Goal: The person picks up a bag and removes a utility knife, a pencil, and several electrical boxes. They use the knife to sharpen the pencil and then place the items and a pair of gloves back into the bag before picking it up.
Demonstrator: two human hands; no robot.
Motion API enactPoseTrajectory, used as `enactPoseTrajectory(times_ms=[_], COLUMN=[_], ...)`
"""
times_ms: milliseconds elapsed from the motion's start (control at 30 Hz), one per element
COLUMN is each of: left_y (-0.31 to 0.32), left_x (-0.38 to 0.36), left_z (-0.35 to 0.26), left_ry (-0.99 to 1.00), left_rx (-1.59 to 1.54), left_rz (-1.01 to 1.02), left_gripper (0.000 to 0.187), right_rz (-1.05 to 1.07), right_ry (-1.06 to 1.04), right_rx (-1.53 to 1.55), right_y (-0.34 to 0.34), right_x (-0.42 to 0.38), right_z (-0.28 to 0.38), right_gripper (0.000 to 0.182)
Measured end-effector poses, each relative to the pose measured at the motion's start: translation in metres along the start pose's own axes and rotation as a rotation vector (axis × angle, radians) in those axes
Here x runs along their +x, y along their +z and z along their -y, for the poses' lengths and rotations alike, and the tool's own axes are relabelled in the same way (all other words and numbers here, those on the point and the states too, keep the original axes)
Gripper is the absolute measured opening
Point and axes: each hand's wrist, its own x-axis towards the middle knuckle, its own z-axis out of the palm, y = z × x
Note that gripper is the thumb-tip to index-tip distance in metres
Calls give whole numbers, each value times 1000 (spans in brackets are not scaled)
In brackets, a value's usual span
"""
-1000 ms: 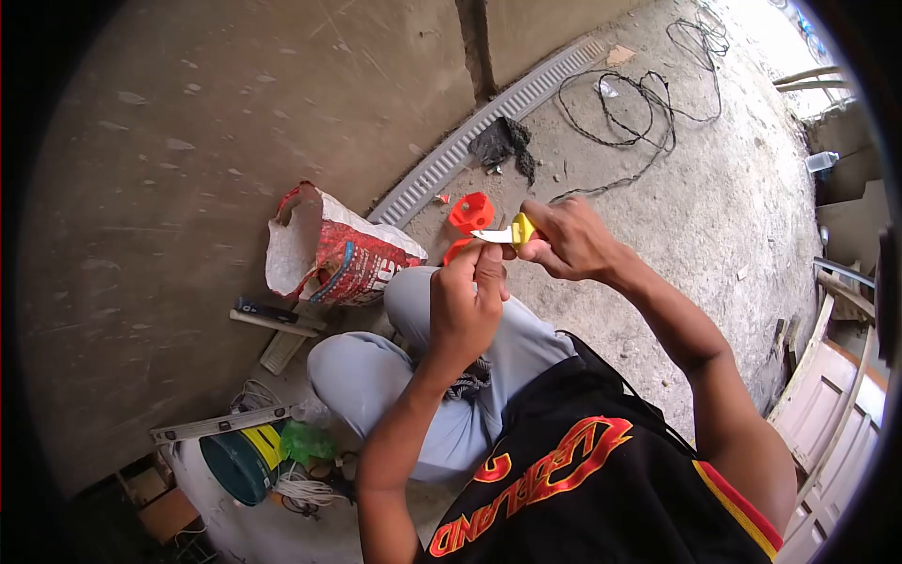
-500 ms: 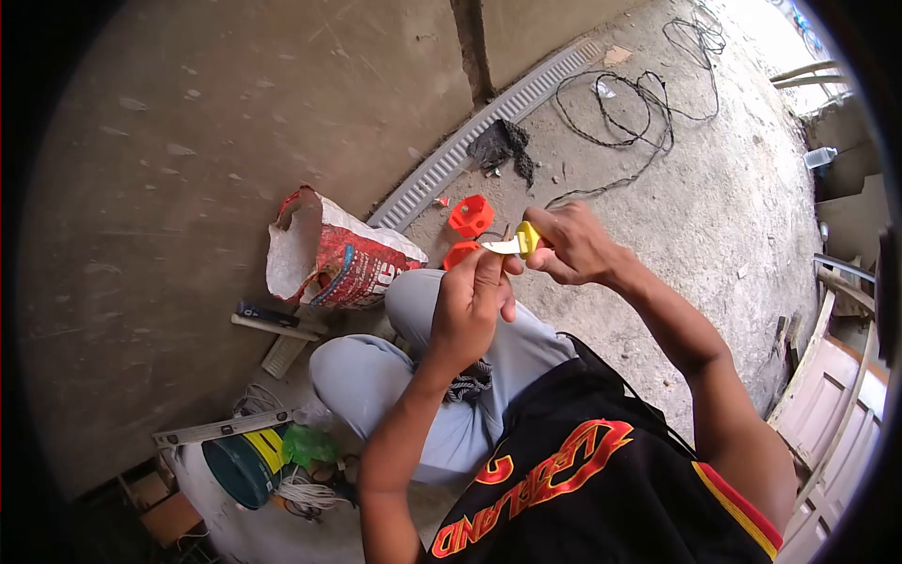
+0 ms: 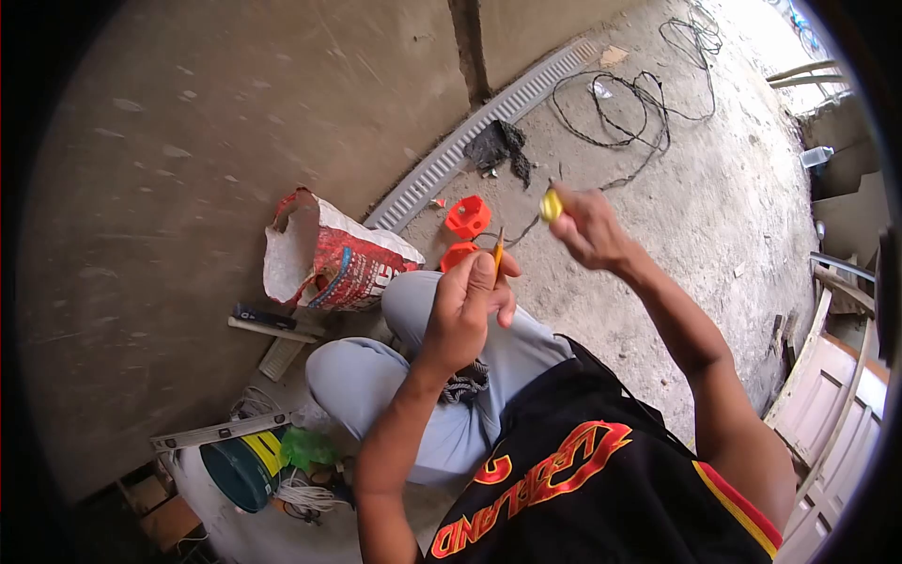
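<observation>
Left hand (image 3: 464,305) pinches pencil (image 3: 498,254) | right hand (image 3: 592,230) grips yellow-handled knife (image 3: 552,206) | sack (image 3: 352,256) open, contents unclear | orange boxes (image 3: 467,217) nearby

A drab, brownish wall (image 3: 197,122), spattered with pale flecks, fills everything from nine to twelve o'clock, where a dark channel (image 3: 468,56) is cut down it. Along its foot, a ribbed grey strip (image 3: 536,86) runs from ten to one o'clock. Rough, dusty concrete floor (image 3: 714,207) spreads toward three. Bright daylight (image 3: 756,33) floods in near two; a pale panelled door (image 3: 816,409) stands at four, behind wooden battens (image 3: 800,362).
</observation>
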Motion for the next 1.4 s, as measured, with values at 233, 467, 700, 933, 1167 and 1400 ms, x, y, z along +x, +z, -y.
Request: enactPoseTrajectory(times_ms=[233, 467, 700, 933, 1167, 1400], left_y=[-1, -1, 1, 2, 5, 2], left_x=[1, 0, -5, -3, -1, -1], left_z=[4, 3, 8, 2, 5, 8], left_ry=[-20, 16, 6, 31, 51, 28], left_rx=[-137, -65, -177, 38, 123, 175], left_rz=[11, 52, 35, 3, -17, -48], left_gripper=[35, 35, 35, 38, 37, 37], right_rz=[233, 173, -228, -29, 158, 86], right_ry=[-114, -178, 129, -95, -127, -115], right_rx=[-32, -94, -174, -92, -79, -237], right_y=[10, 17, 19, 3, 17, 23], right_x=[1, 1, 3, -4, -6, -6], right_z=[18, 12, -9, 6, 13, 3], right_gripper=[60, 59, 42, 53, 59, 47])
